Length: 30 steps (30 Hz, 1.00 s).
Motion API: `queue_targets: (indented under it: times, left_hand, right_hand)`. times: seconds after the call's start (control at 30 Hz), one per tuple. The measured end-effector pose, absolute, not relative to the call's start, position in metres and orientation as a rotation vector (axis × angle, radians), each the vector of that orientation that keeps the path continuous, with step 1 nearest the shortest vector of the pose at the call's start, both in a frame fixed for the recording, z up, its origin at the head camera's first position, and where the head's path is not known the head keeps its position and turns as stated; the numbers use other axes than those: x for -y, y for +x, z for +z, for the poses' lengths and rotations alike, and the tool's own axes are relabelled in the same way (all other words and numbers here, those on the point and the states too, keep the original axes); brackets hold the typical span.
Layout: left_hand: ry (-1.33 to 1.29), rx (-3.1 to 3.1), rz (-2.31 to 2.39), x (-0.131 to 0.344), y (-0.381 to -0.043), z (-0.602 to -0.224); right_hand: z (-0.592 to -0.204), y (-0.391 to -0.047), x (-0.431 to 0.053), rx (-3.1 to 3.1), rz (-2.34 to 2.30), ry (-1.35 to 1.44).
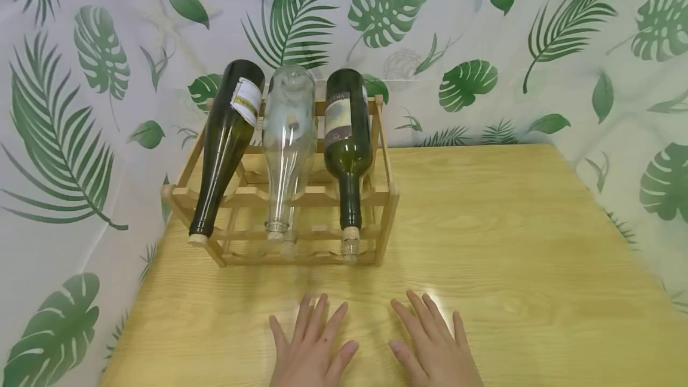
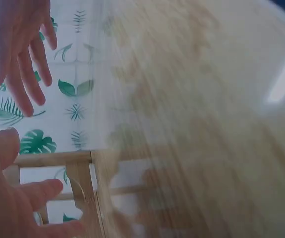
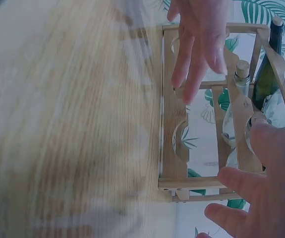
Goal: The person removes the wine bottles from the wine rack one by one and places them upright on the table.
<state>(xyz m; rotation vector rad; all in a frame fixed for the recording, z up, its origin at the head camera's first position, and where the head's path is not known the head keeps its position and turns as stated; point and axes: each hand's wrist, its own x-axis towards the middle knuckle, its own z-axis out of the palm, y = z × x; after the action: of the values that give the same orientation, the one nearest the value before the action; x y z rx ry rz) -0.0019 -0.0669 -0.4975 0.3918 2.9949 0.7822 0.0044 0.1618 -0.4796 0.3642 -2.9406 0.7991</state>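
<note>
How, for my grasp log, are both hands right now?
Left hand: open, fingers spread, holding nothing.
Right hand: open, fingers spread, holding nothing.

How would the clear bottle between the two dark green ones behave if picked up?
The clear bottle looks like glass, so it is probably stiff and could break if dropped. Its smooth, shiny surface may feel slippery. Being round, it might roll if laid on the table.

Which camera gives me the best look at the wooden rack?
The head view: the wooden rack shows end to end there. The left wrist view catches only part; the right wrist view shows more, but sideways and partly behind the hands.
</note>
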Motion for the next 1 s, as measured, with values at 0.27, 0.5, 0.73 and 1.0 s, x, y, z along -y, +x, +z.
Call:
queue_targets:
  times: [0.27, 0.5, 0.73, 1.0]
  left_hand:
    - [0.224, -3.192, 1.178, 0.096, -0.012, -0.484]
    - [0.167, -3.441, 1.590, 0.121, -0.025, -0.469]
    - [0.207, -3.427, 1.632, 0.125, -0.030, -0.466]
    - [0.498, -3.368, 1.550, 0.112, -0.034, -0.473]
  right_hand:
    - [-0.477, 0.002, -0.170, 2.829, 0.858, 0.297]
    - [-0.495, -0.006, -0.175, 2.690, 1.007, 0.282]
    - [-0.514, -0.013, -0.177, 2.728, 1.152, 0.356]
    - [-0.517, -0.020, -0.179, 2.762, 1.161, 0.319]
